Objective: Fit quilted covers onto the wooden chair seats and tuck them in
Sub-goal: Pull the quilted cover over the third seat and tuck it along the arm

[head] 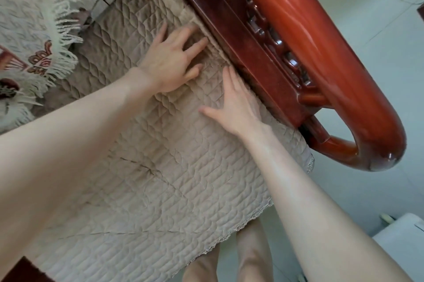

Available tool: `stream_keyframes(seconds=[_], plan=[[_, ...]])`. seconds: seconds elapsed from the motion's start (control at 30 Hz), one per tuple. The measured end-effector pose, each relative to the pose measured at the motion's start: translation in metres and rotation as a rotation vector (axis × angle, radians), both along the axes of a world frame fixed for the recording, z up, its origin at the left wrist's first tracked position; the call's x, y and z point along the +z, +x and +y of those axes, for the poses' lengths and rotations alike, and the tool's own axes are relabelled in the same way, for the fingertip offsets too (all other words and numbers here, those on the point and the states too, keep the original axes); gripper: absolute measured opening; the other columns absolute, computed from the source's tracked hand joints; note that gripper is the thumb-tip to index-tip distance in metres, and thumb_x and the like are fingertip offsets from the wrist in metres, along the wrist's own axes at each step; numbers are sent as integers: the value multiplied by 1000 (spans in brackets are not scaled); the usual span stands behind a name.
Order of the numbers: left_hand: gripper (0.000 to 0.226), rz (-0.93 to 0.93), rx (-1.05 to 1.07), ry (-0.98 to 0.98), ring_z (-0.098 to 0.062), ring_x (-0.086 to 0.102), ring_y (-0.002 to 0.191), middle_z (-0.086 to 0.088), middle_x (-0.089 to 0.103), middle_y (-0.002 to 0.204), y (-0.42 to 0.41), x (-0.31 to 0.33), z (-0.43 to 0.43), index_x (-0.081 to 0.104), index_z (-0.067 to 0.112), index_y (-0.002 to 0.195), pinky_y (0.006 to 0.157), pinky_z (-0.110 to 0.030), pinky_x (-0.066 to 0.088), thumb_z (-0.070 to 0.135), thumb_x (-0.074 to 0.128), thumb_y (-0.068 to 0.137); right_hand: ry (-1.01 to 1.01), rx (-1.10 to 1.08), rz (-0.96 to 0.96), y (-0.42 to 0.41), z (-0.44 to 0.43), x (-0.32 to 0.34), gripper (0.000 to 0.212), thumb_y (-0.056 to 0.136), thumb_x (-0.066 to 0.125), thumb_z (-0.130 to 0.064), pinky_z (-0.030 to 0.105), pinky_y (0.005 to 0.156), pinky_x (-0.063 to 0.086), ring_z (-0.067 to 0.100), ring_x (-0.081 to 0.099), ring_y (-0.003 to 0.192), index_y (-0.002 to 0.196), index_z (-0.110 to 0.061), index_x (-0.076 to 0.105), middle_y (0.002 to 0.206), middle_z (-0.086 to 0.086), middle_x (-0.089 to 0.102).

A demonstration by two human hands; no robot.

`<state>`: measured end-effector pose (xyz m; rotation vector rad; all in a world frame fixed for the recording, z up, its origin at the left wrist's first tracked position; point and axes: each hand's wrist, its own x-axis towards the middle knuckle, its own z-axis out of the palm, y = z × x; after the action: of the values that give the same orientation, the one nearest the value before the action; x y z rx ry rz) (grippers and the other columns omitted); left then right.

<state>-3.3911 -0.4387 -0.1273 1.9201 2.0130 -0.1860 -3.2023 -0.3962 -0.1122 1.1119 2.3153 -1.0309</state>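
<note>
Currently: beige quilted fabric cover (160, 167) lies over the seat, side edge at the glossy red-brown wooden armrest rail (252, 52) | left grip (169, 61) spread, fingertips pressing that edge | right grip (234, 102) flat, fingers together, beside the rail | risk: uneven pushing may drag the cover sideways and bunch the mid-seat wrinkles.

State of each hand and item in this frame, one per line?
quilted cover: spread over the seat, wrinkled, lace edge overhanging
left hand: open, fingers spread, pressing the cover
right hand: open, flat on the cover beside the wooden armrest
fringed throw: draped, fringe lying on the cover
</note>
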Motion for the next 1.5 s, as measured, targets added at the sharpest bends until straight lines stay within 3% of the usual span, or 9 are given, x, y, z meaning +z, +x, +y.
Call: stream_keyframes(seconds=[0.27, 0.37, 0.63, 0.83, 0.93, 1.03, 1.13, 1.27, 1.5], plan=[[58, 55, -2, 64, -37, 21, 143, -26, 24, 151, -25, -6, 0, 33, 15, 148, 113, -60, 10, 45, 29, 98, -63, 35, -127, -29, 8, -16, 129, 70, 63, -75, 56, 118, 10, 16, -9, 149, 153, -13, -14, 161, 1, -18], [62, 54, 5, -39, -34, 10, 147, -19, 14, 158, -30, -11, 4, 24, 25, 151, 115, -58, 1, 53, 15, 97, -87, 29, -167, -37, 15, -20, 135, 65, 65, -78, 55, 118, 14, 16, -6, 149, 153, -14, -14, 162, 1, -15], [61, 128, 51, -293, -25, -6, 148, -9, 1, 161, -27, -19, 25, 9, 33, 152, 113, -58, -12, 56, 10, 96, -190, 4, -232, -50, 30, -30, 145, 54, 74, -76, 48, 118, 20, 21, 6, 150, 153, -16, -14, 163, 3, -6], [56, 123, 105, -323, -29, 7, 147, -12, 15, 159, -20, -20, 47, 26, 31, 150, 112, -62, -10, 53, 18, 98, -28, 65, -176, -55, 22, -15, 131, 66, 74, -66, 45, 116, 26, 24, 15, 148, 154, -10, -5, 163, 8, 3], [49, -18, 123, -227, -29, 18, 144, -13, 30, 152, -33, -9, 42, 41, 31, 143, 114, -59, -3, 48, 25, 100, 61, 106, -17, -58, 13, -10, 121, 75, 70, -59, 42, 118, 21, 16, 4, 149, 154, -11, -7, 163, 4, -4], [47, -50, 62, -38, -35, 32, 133, -19, 38, 141, -55, -1, 26, 47, 21, 140, 114, -57, 12, 40, 39, 97, 36, 64, -12, -70, 13, -14, 125, 72, 68, -66, 48, 120, 13, 17, -6, 149, 153, -12, -11, 162, 4, -12], [53, -15, 105, 5, -37, 21, 141, -22, 23, 151, -69, -2, 17, 34, 17, 147, 114, -60, 12, 37, 42, 98, 32, 53, -57, -79, 9, -18, 131, 68, 68, -71, 49, 119, 6, 19, -12, 149, 152, -11, -14, 161, 5, -17], [56, 23, 143, -156, -22, -4, 148, -11, 0, 161, -72, -6, 23, 12, 28, 153, 115, -52, -5, 46, 22, 101, 12, 61, -112, -83, 11, -22, 137, 64, 69, -73, 51, 120, 7, 17, -13, 149, 152, -12, -16, 161, 3, -18], [57, 107, 141, -354, -20, -8, 148, -7, -3, 161, -69, -16, 43, 11, 31, 153, 111, -59, -12, 52, 11, 99, -105, 75, -200, -101, 34, -28, 152, 51, 79, -72, 49, 118, 21, 22, -1, 150, 151, -12, -18, 162, 7, -10]])
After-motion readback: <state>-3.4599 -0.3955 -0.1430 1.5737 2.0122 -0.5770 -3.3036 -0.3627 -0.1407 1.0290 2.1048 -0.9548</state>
